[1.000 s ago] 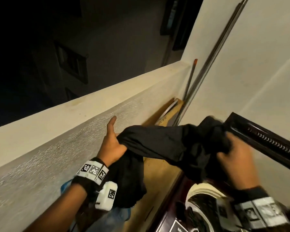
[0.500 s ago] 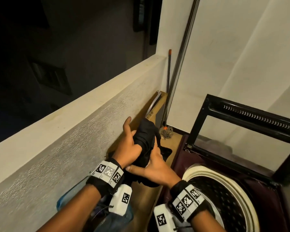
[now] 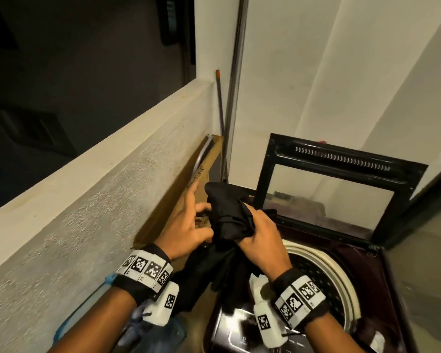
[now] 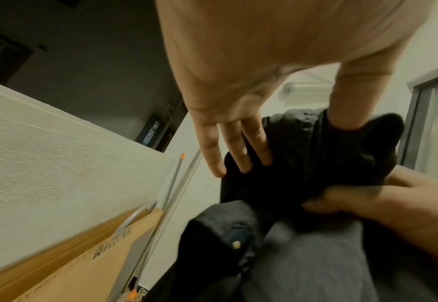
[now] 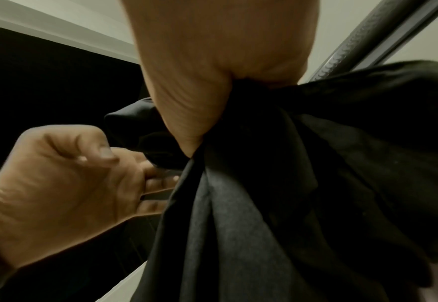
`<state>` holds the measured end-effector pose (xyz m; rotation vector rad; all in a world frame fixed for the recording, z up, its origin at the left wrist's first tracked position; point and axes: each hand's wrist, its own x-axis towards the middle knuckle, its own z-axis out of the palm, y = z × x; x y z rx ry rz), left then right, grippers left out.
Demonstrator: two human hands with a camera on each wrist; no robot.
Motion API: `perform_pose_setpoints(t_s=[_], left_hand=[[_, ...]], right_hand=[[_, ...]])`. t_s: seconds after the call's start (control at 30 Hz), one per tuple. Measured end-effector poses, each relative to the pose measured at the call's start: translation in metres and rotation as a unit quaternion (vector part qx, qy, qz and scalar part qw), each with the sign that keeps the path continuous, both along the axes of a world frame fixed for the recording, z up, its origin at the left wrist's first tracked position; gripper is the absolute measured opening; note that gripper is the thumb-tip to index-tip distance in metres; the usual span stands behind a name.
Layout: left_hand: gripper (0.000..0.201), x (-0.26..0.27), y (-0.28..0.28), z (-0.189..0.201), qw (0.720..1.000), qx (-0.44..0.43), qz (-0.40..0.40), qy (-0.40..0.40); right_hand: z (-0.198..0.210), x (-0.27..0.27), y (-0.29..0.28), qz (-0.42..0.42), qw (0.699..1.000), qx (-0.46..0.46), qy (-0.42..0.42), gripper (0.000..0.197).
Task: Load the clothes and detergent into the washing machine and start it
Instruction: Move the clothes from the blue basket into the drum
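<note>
A black garment (image 3: 227,212) is bunched up over the left front corner of the top-loading washing machine (image 3: 392,289). My right hand (image 3: 260,240) grips it in a fist, seen up close in the right wrist view (image 5: 212,81). My left hand (image 3: 194,220) is beside it with straight, spread fingers (image 4: 228,143) touching the cloth (image 4: 316,159) and the thumb pressed into a fold. The rest of the garment (image 5: 316,163) hangs below my fists. The machine's lid (image 3: 336,159) stands open, and the pale-rimmed perforated drum (image 3: 323,273) shows below my right wrist.
A low rough-plastered wall (image 3: 99,187) runs along the left, with flat cardboard (image 3: 183,207) leaning on it. Thin poles (image 3: 220,105) stand in the corner. A blue tub (image 3: 74,319) holding clothes (image 3: 143,324) sits below my left forearm. The control panel (image 3: 239,335) is at the machine's front.
Both hands carried the bunched garment right, closer to the open drum. My left hand's fingers have straightened and spread off the cloth, while the right hand keeps its grip.
</note>
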<state>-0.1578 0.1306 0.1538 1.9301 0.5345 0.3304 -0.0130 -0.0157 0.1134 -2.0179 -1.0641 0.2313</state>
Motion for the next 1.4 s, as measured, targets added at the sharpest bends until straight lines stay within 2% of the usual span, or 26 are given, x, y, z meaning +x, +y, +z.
perform_pose_setpoints(t_s=[0.17,0.43,0.57,0.67,0.73,0.8,0.87,0.97,1.13,1.4], left_hand=[[0.107,0.048,-0.020,-0.024,0.994,0.109,0.008,0.010],[0.101,0.112,-0.081,-0.063,0.983,0.161,-0.065,0.062],[0.096,0.127,-0.103,-0.082,0.977,0.174,-0.071,0.101],[0.090,0.133,-0.111,-0.093,0.974,0.169,-0.076,0.134],[0.085,0.137,-0.113,-0.101,0.971,0.163,-0.078,0.157],[0.079,0.139,-0.113,-0.107,0.969,0.159,-0.075,0.172],[0.076,0.140,-0.113,-0.114,0.968,0.159,-0.068,0.183],[0.073,0.139,-0.112,-0.120,0.967,0.154,-0.061,0.192],[0.072,0.136,-0.107,-0.127,0.970,0.145,-0.029,0.192],[0.065,0.107,-0.090,-0.135,0.972,0.136,0.007,0.192]], right_hand=[[0.007,0.049,-0.060,-0.068,0.997,-0.026,-0.027,0.068],[-0.025,0.114,-0.158,-0.152,0.974,-0.155,-0.056,0.079],[-0.057,0.137,-0.182,-0.144,0.966,-0.213,-0.031,0.090],[-0.081,0.148,-0.185,-0.095,0.959,-0.266,0.011,0.098],[-0.093,0.154,-0.184,-0.050,0.957,-0.282,0.039,0.088],[-0.099,0.160,-0.181,-0.024,0.961,-0.272,0.035,0.070],[-0.102,0.167,-0.179,-0.025,0.964,-0.263,0.028,0.054],[-0.103,0.175,-0.178,-0.030,0.963,-0.264,0.040,0.040],[-0.105,0.179,-0.178,-0.014,0.961,-0.271,0.043,0.032],[-0.102,0.165,-0.154,0.025,0.958,-0.280,0.046,0.030]])
